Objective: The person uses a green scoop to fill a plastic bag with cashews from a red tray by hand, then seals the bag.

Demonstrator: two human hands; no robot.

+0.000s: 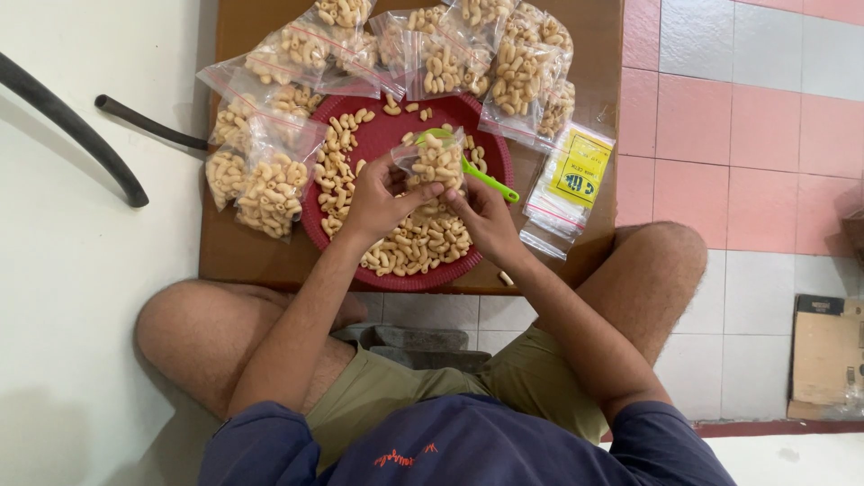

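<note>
Both hands hold a half-filled bag; many filled bags lie on the bench, much snack remains in the tray.

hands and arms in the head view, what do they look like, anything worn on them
Both the left hand and the right hand are bare: no gloves, rings, watch or bands visible. The forearms are uncovered; short dark navy sleeves cover only the upper arms.

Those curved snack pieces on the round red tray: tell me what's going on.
A seated person holds a small clear plastic bag of the pale curved snack pieces over the round red tray with both hands, left hand and right hand. A green plastic scoop rests by it. Filled bags lie around the brown wooden table.
</note>
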